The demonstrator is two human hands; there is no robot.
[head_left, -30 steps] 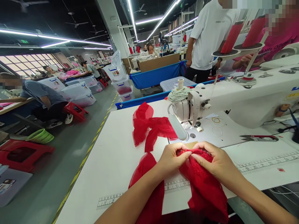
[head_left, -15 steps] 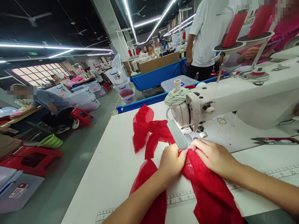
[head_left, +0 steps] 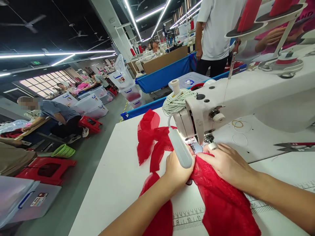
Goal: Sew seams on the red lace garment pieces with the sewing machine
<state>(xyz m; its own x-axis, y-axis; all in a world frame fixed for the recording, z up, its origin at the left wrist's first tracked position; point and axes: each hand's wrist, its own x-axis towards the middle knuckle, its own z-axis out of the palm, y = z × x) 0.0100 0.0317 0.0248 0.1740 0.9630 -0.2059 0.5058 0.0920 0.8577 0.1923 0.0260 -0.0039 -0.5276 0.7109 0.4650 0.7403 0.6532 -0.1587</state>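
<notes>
red fabric [head_left: 216,196] lies on the white table [head_left: 118,177] under the sewing machine [head_left: 246,95] head — left hand [head_left: 177,170] and right hand [head_left: 227,165] both pinch it just before the needle.

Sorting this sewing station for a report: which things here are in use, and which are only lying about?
In use:
left hand and right hand, both pressing the red fabric
sewing machine
white table

Lying about:
scissors
rubber band
cord coil

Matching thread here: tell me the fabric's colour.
Red, clearest in the head view: fabric under both hands.
</notes>
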